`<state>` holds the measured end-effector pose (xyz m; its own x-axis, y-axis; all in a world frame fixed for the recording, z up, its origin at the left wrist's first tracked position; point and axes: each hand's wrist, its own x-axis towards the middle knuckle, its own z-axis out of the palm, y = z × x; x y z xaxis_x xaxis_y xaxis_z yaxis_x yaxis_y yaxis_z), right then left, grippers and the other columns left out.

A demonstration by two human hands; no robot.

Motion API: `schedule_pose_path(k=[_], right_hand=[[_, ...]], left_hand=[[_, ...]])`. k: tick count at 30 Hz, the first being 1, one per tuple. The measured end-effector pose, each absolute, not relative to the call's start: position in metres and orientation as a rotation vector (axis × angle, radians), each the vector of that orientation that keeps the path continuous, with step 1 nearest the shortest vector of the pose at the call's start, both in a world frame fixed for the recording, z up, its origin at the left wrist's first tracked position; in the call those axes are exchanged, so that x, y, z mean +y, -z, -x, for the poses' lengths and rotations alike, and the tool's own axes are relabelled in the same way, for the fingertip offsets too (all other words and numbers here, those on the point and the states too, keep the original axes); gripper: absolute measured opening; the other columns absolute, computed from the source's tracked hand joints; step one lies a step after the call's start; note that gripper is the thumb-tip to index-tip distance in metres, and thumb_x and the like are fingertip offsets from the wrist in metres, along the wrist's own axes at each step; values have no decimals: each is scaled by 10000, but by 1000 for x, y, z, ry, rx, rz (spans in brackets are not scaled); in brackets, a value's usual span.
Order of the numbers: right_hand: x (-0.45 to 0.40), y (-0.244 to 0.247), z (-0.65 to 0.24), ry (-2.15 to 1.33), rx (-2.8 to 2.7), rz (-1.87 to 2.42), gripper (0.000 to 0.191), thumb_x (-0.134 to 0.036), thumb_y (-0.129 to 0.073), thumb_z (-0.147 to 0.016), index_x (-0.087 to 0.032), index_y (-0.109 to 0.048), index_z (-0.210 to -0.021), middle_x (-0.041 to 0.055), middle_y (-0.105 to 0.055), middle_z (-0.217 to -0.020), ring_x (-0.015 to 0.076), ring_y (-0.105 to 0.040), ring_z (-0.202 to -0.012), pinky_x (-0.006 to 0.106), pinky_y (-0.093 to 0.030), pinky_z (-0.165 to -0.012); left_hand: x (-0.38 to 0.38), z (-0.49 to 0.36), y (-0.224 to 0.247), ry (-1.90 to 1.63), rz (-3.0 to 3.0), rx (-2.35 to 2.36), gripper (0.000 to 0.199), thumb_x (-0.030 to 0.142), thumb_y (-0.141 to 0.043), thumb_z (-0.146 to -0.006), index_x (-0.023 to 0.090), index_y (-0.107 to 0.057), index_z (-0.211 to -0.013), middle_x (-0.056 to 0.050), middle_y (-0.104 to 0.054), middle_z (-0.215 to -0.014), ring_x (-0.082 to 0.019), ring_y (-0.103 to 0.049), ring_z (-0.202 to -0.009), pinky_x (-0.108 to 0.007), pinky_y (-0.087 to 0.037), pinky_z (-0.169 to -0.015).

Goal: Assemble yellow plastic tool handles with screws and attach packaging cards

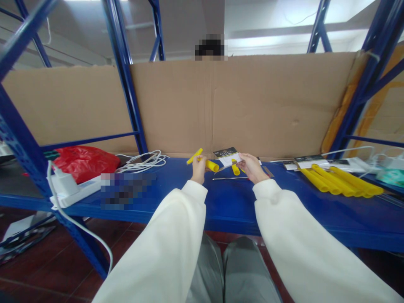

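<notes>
My left hand [198, 169] is closed around a slim yellow tube [195, 156], which sticks out at its upper left. A wider yellow tube [212, 166] shows its open end just right of that hand; whether the fingers grip it too, I cannot tell. My right hand [251, 167] pinches the right edge of a black-and-white printed card [227, 157], tilted above the blue shelf. Beneath the card lies a short yellow piece [235, 169], partly hidden. A thin metal rod [229, 179] rests in front of it, close to my right hand.
Several yellow tubes [337, 181] lie at the right beside more printed cards [311, 161]. To the left are a white power strip [83, 187], coiled white cable [148, 160] and a red plastic bag [83, 163]. Cardboard [252, 105] walls the back; blue posts [124, 71] flank it.
</notes>
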<state>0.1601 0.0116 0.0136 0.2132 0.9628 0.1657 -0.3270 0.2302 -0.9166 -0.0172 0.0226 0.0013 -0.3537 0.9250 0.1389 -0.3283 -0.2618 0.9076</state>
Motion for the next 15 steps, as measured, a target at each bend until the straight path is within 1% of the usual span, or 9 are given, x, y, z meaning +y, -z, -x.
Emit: schedule_pose_path(k=[3, 5, 8, 10, 12, 15], right_hand=[[20, -13, -172, -938, -816, 890, 198, -60, -636, -776, -194, -545, -660, -33, -589, -533, 84, -548, -492, 177, -510, -518], [28, -12, -184, -830, -785, 891, 211, -43, -645, -725, -207, -523, -673, -50, -562, -535, 96, -566, -515, 195, -536, -539], [43, -9, -203, -696, -789, 964, 224, -54, -638, -705, -227, -495, -705, -50, -559, -598, 118, -610, -580, 233, -575, -589], [53, -9, -217, -598, -825, 1073, 200, -65, -616, -723, -234, -513, -755, -27, -596, -689, 136, -651, -654, 261, -600, -648], [62, -11, -231, -509, -845, 1203, 185, -68, -602, -736, -223, -570, -832, 5, -641, -783, 153, -679, -720, 284, -611, -705], [76, -15, -254, -373, -987, 1403, 208, -85, -586, -774, -175, -663, -944, 58, -700, -864, 176, -701, -765, 292, -608, -727]], left_hand=[[22, 16, -2, -1699, -940, 1069, 167, 121, -647, -698, 214, -528, -768, 36, -554, -664, -122, -575, -585, -208, -449, -525], [22, 16, -2, -1676, -969, 1064, 168, 102, -636, -679, 209, -521, -736, 39, -566, -663, -119, -570, -591, -208, -445, -549], [27, 16, 0, -1653, -983, 1029, 176, 68, -616, -659, 205, -517, -710, 46, -562, -641, -106, -549, -565, -202, -435, -556], [32, 18, 3, -1612, -994, 993, 184, 60, -614, -654, 206, -516, -708, 50, -557, -622, -102, -535, -544, -204, -438, -552], [37, 19, 6, -1563, -1018, 963, 187, 69, -620, -649, 211, -518, -715, 51, -563, -614, -108, -532, -537, -220, -457, -556], [42, 20, 11, -1521, -1061, 926, 183, 78, -625, -644, 215, -531, -719, 45, -573, -624, -122, -538, -547, -251, -480, -582]])
